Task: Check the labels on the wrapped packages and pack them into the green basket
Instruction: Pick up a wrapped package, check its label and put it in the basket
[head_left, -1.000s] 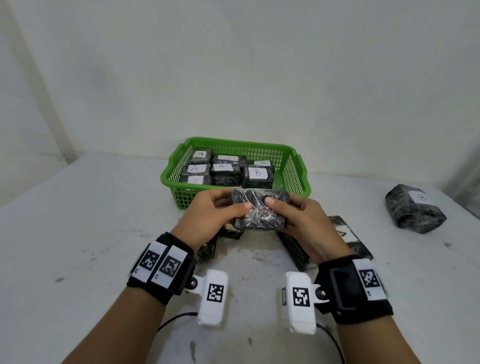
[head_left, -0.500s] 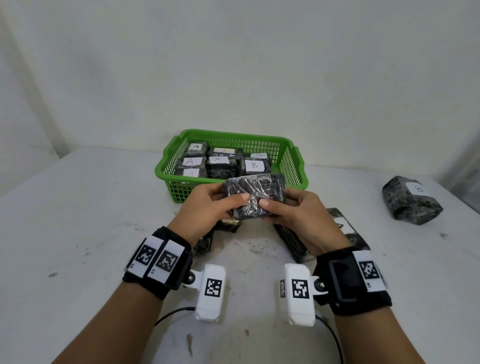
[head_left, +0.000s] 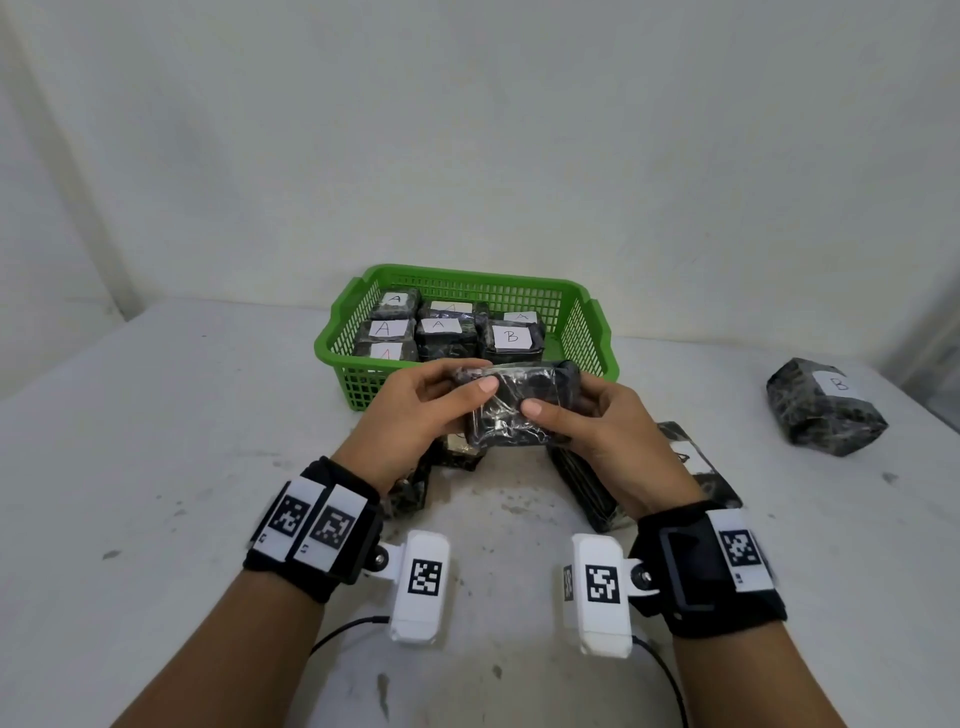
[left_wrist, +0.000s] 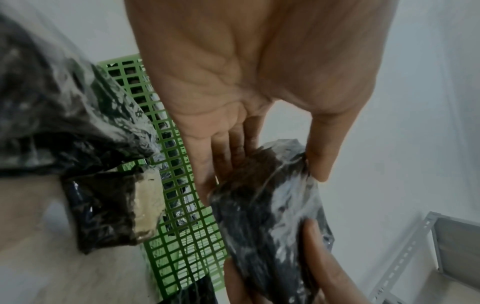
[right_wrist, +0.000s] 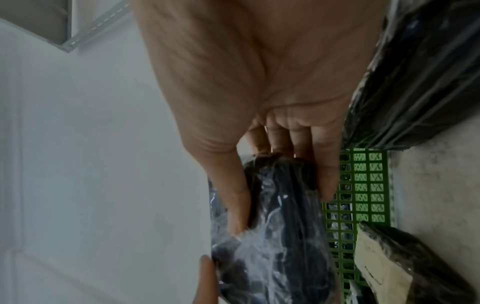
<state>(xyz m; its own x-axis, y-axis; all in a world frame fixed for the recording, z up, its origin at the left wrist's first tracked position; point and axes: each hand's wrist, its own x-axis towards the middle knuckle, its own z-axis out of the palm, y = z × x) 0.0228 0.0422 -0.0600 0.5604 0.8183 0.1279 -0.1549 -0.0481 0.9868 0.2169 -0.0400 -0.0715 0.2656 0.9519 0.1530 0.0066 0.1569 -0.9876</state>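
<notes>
Both hands hold one dark plastic-wrapped package (head_left: 514, 405) in the air just in front of the green basket (head_left: 592, 332). My left hand (head_left: 415, 410) grips its left end, thumb on top and fingers underneath (left_wrist: 223, 156). My right hand (head_left: 597, 421) grips its right end the same way (right_wrist: 259, 195). No label shows on the package's upper face. The basket holds several wrapped packages with white labels, most reading A (head_left: 383, 328) and one reading B (head_left: 511, 336).
Another wrapped package labelled B (head_left: 826, 405) lies on the white table at the far right. Two more dark packages lie under my hands, one below the left (head_left: 457, 449) and one with a white label below the right (head_left: 691, 462). A wall stands behind the basket.
Both hands have lifted the package a little and carried it toward the basket's front wall, turning it slightly. The head view has shifted.
</notes>
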